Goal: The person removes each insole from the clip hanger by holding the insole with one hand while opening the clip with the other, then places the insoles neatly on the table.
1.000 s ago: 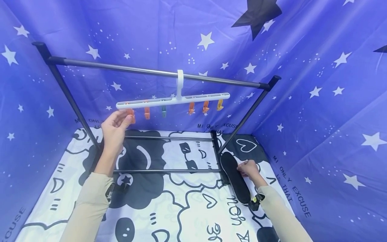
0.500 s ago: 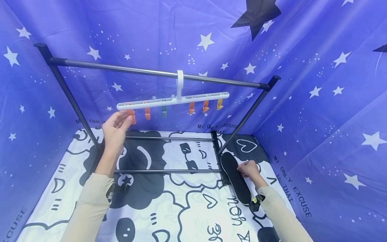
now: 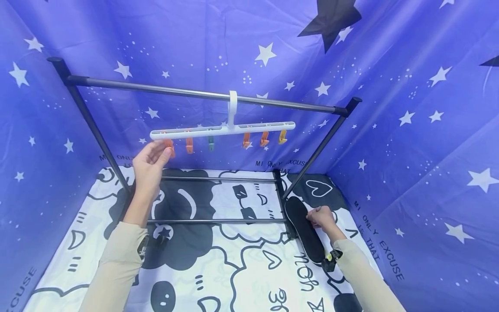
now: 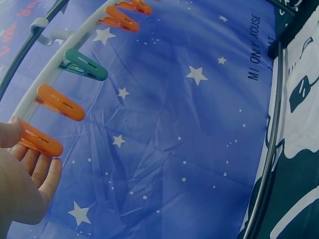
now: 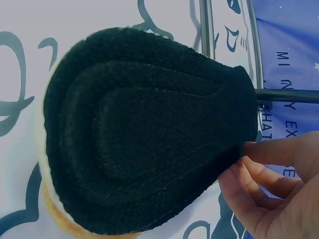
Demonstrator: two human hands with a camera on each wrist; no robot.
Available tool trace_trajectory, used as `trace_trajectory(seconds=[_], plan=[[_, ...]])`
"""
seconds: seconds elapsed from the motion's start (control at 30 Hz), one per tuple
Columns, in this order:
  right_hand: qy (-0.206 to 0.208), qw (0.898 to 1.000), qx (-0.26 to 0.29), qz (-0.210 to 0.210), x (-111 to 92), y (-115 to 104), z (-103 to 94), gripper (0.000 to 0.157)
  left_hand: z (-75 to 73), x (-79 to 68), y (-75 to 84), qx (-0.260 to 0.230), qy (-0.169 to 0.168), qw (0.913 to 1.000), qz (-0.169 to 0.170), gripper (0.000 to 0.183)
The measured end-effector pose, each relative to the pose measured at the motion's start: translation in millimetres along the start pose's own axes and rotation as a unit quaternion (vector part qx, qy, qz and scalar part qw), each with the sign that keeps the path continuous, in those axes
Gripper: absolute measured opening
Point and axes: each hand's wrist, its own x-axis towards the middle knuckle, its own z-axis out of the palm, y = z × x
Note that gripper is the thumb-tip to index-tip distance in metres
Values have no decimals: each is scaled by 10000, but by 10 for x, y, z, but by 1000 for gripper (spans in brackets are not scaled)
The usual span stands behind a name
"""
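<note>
My left hand (image 3: pixel 148 167) pinches the orange clip (image 4: pixel 42 141) at the left end of a white clip hanger (image 3: pixel 202 131), thumb on one side and fingers on the other. More clips hang along the bar: another orange clip (image 3: pixel 189 144), a green clip (image 4: pixel 85 64), two orange ones and a yellow clip (image 3: pixel 283 136) at the right end. Lower right, my right hand (image 3: pixel 322 219) pinches the edge of a black shoe insole (image 3: pixel 306 229) at its narrow middle. The right wrist view shows the insole's (image 5: pixel 144 129) broad, stitched end, with a pale rim and some tan underneath.
The hanger's hook sits over the top rail (image 3: pixel 163 89) of a dark metal rack, whose lower bars (image 3: pixel 218 221) run close above a black-and-white patterned cloth (image 3: pixel 218 286). A blue star-printed curtain (image 3: pixel 421 151) encloses the back and both sides.
The hanger bar has tilted slightly, its right end dipping a little and its left end rising. Both hands keep their grips, and the insole stays nearly where it was.
</note>
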Motion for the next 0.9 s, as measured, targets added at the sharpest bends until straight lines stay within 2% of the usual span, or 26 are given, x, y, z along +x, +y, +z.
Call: trace_trajectory(seconds=[0.1,0.33,0.5,0.7,0.9], plan=[[-2,10000,-30,-38,-3,-8,-1,13,-6,8,7,133,5,9999,-11,26],[-8,9999,-145,-77,-10,-26,1,12,-17,26,12,19,24,10000,-38,22],[72,9996,-215,-165,-60,-89,-23,11,-15,23,27,92,-39,9999,-53,25],[411,9964,-93,-740,-127,-307,-71,24,-7,22,47,180,-53,9998,-96,30],[641,9873,408,-1393,-260,-691,-105,28,-7,12,67,331,90,9994,-80,37]])
